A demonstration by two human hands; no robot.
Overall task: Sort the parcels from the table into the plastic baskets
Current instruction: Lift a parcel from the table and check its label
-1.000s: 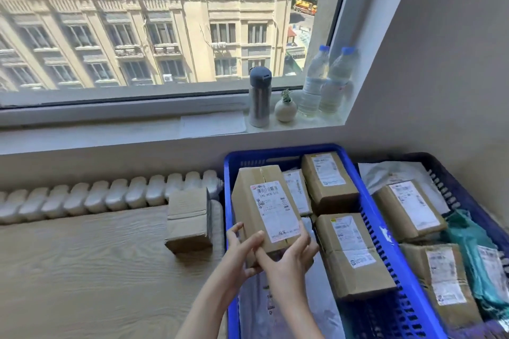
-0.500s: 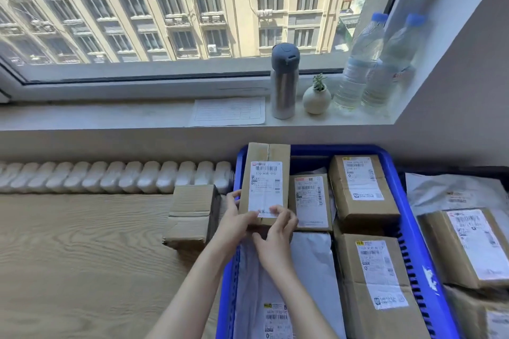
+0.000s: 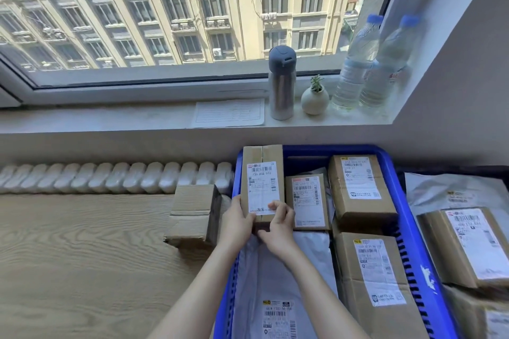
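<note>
Evidently both hands, left hand [image 3: 239,221] and right hand [image 3: 278,228], pinch the tall parcel [image 3: 262,181] by its near end; perched on the blue basket [image 3: 396,195] corner, it could topple out.

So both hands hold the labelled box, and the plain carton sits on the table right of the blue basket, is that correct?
No: the head view shows the plain carton left of the blue basket; left hand and right hand hold the labelled box.

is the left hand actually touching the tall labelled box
Touching. The head view shows the left hand gripping the labelled box at its lower left edge, thumb lying on the front face, with no gap between them.
</note>
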